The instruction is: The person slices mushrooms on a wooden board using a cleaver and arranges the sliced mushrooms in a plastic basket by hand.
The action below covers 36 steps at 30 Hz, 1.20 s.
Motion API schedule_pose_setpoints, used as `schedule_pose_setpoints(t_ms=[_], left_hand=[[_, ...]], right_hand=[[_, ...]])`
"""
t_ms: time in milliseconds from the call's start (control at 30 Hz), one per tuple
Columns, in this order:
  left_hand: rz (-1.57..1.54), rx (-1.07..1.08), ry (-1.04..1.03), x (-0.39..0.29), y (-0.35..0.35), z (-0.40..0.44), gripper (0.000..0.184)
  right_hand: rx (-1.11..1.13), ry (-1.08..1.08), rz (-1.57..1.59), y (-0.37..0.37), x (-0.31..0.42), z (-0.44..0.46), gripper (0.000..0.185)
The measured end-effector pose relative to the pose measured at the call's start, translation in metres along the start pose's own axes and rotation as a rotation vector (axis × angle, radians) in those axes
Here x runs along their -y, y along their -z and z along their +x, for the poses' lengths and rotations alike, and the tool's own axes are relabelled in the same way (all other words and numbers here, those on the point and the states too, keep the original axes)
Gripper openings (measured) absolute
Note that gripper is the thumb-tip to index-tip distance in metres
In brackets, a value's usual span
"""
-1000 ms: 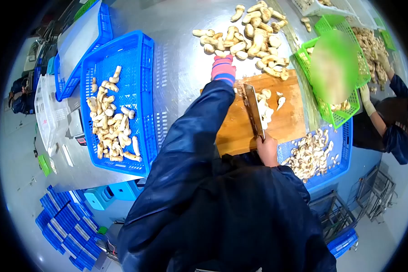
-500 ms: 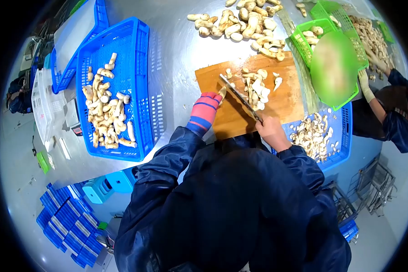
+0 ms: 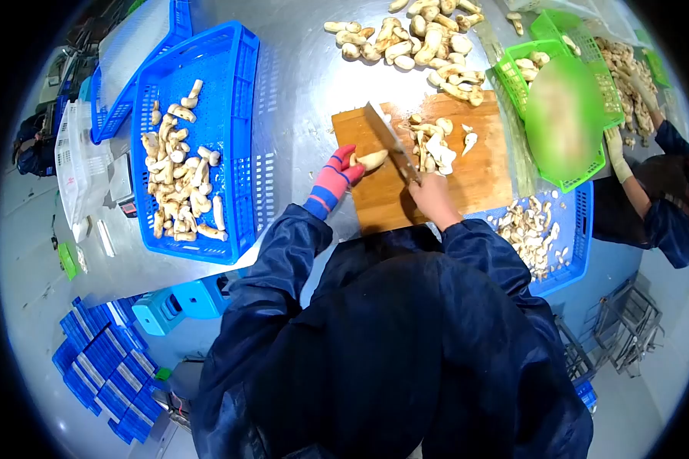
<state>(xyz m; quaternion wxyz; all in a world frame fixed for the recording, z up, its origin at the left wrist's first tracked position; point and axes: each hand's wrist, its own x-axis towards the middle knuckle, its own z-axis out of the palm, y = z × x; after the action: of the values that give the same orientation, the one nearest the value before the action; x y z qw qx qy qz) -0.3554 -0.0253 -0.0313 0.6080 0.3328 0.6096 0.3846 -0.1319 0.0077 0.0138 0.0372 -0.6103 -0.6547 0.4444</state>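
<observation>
In the head view, my left hand [image 3: 335, 180], in a pink and blue striped glove, is closed on one end of a pale mushroom [image 3: 372, 160] at the left side of the wooden cutting board [image 3: 478, 180]. My bare right hand [image 3: 435, 200] grips the handle of a knife [image 3: 391, 138]. Its wide blade points away from me over the board, just right of the mushroom. Beyond the blade, cut mushroom pieces [image 3: 439, 155] lie in a loose heap on the board.
Whole mushrooms [image 3: 432, 42] are piled behind the board. A blue basket [image 3: 241, 153] of mushrooms stands left; another blue basket [image 3: 582, 245] at lower right holds slices. Green baskets [image 3: 566, 180] stand at right, near a co-worker's gloved hand [image 3: 618, 157].
The mushroom in my left hand now shows more of its length, pointing right. My right hand and the knife have shifted left. The view has tilted slightly.
</observation>
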Motion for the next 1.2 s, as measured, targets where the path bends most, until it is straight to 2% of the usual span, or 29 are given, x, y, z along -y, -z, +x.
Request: schedule_pose_setpoints(t_ms=[33,100,133,167,267,367,400,500,533,633,667,800,900,933,1033,1167,1200], left_hand=[[-0.402,-0.004,0.192,0.004,-0.005,-0.002,0.040],[-0.879,0.083,0.181,0.015,-0.025,-0.008,0.041],[-0.968,0.108,0.163,0.023,-0.037,-0.007,0.037],[-1.058,0.136,0.144,0.031,-0.047,-0.006,0.033],[-0.614,-0.030,0.331,0.043,-0.063,-0.006,0.037],[0.848,-0.426,-0.272,0.034,-0.066,-0.020,0.036],[0.939,-0.584,-0.299,0.028,-0.063,-0.023,0.036],[0.693,-0.490,-0.087,0.020,-0.038,-0.024,0.036],[0.392,-0.429,0.018,0.015,-0.037,-0.025,0.042],[0.131,-0.382,0.003,0.038,-0.044,-0.018,0.050],[0.236,-0.353,0.005,0.045,-0.044,-0.014,0.057],[0.002,-0.327,0.004,0.035,-0.052,-0.010,0.060],[0.251,-0.389,0.063,0.029,-0.059,-0.011,0.063],[0.428,-0.410,0.062,0.018,-0.059,-0.013,0.064],[0.271,-0.422,0.035,0.033,-0.047,-0.015,0.062],[-0.165,-0.202,0.095,0.040,-0.031,-0.018,0.061],[-0.179,-0.201,0.084,0.039,-0.031,-0.021,0.060]], right_hand=[[-0.034,-0.012,0.043,0.002,0.001,-0.004,0.024],[-0.099,-0.037,0.122,0.010,-0.001,-0.019,0.024],[-0.028,-0.138,0.183,0.012,-0.006,-0.023,0.023],[-0.009,-0.112,0.143,0.012,-0.008,-0.028,0.023],[0.020,-0.010,0.037,0.010,-0.010,-0.037,0.023],[0.029,0.058,-0.046,-0.004,-0.015,-0.038,0.024],[0.016,0.075,-0.025,-0.005,-0.011,-0.039,0.025],[0.059,0.064,0.025,-0.008,-0.008,-0.040,0.024],[0.049,0.071,-0.009,-0.008,-0.006,-0.041,0.023],[0.029,0.108,-0.087,-0.011,0.000,-0.041,0.022],[0.039,0.125,-0.105,-0.012,-0.001,-0.042,0.022],[0.048,0.093,-0.039,0.005,0.013,-0.051,0.022],[0.099,0.060,0.009,0.017,0.013,-0.049,0.022],[0.055,0.091,0.004,0.016,0.010,-0.048,0.022],[-0.020,0.096,-0.058,0.005,0.002,-0.043,0.022],[0.042,0.113,-0.074,-0.008,-0.001,-0.042,0.022],[0.052,0.107,-0.078,-0.010,0.001,-0.044,0.022]])
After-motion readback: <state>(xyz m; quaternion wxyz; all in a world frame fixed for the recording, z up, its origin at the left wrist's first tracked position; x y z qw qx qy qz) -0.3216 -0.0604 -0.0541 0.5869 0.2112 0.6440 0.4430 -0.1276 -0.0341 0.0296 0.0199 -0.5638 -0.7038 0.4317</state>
